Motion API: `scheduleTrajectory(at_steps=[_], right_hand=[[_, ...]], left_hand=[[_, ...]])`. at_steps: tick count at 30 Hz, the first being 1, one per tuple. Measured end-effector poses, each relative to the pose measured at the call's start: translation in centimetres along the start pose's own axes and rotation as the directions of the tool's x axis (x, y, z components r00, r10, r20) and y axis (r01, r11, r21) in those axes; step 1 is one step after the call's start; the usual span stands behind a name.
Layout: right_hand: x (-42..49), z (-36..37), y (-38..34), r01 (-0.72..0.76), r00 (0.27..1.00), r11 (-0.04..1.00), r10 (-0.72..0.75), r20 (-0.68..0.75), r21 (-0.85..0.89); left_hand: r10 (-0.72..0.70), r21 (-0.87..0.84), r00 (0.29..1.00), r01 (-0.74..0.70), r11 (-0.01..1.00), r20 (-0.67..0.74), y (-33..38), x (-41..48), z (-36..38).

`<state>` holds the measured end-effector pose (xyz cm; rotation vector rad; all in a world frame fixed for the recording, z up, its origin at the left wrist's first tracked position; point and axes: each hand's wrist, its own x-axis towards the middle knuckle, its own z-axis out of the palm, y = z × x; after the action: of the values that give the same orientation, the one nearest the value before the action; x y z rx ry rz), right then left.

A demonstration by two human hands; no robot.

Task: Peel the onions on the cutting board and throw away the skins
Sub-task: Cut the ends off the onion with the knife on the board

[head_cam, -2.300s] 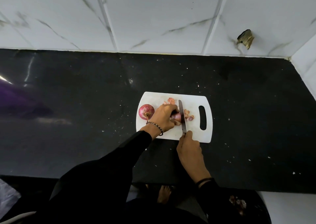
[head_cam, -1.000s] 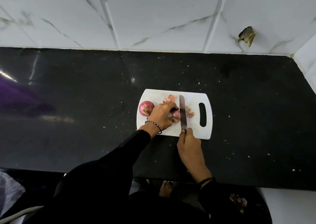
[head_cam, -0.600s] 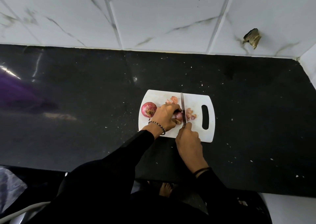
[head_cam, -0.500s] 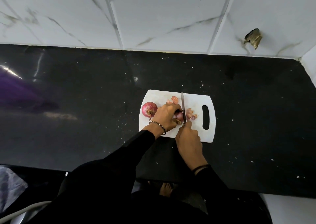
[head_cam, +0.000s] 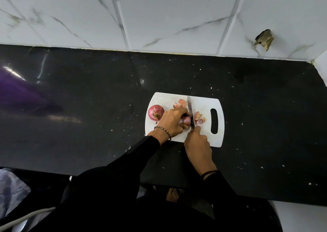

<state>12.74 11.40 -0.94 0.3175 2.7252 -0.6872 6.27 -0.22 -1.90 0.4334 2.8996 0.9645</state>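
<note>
Left hand (head_cam: 174, 121) is curled over the held onion (head_cam: 186, 120), fingers wrapped on top and pinning it to the cutting board (head_cam: 203, 104). Only the right end of that onion is seen past the fingers. A beaded bracelet (head_cam: 163, 130) is worn on the left wrist.

Right hand (head_cam: 197, 143) is closed around the handle of the knife (head_cam: 190, 111); the handle itself is hidden in the fist. The blade is stood on edge, pointed away toward the board's far edge, and set against the right end of the held onion. The two hands are close, just beside each other, over the near half of the board.

A whole onion (head_cam: 155, 114), unpeeled, is lying at the board's left edge, just beside the left hand. Skin scraps (head_cam: 180, 103) are seen beyond the left hand near the far edge, and more skin bits (head_cam: 199, 117) just right of the blade. The handle slot (head_cam: 214, 121) is at the board's right end, uncovered.

The board is laid on the black tabletop (head_cam: 88, 99), right of centre and nearer the front edge than the back. Both sleeves cross the front edge. Wide bare tabletop is seen on the left, a narrower stretch on the right up to the wall corner, and a band behind up to the tiled wall (head_cam: 159, 19). Pale specks are scattered over the surface. A chipped hole (head_cam: 264, 38) is noted in the tile, far right.
</note>
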Motion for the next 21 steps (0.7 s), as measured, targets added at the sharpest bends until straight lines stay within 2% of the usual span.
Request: scheduleTrajectory(at_steps=[8,13,18,21], right_hand=[[0.0,-0.1,0.2,0.013,1.0,1.0,-0.012,-0.008,0.02],[0.1,0.1,0.3,0.021,1.0,0.999,-0.021,-0.02,0.026],[-0.1,-0.1,0.4,0.029,0.999,0.998,-0.028,-0.018,0.049],[-0.1,-0.2,0.4,0.026,1.0,0.998,-0.025,-0.013,0.05]], left_hand=[[-0.017,-0.108,1.0,0.015,0.994,-0.019,-0.8,-0.4,-0.2],[-0.016,-0.165,0.999,0.023,0.986,0.044,-1.4,-0.5,-0.5],[0.011,-0.162,1.0,-0.007,0.987,0.026,-1.7,-0.7,-0.5],[0.057,-0.096,0.998,-0.055,0.994,0.015,-1.7,-0.8,-0.1]])
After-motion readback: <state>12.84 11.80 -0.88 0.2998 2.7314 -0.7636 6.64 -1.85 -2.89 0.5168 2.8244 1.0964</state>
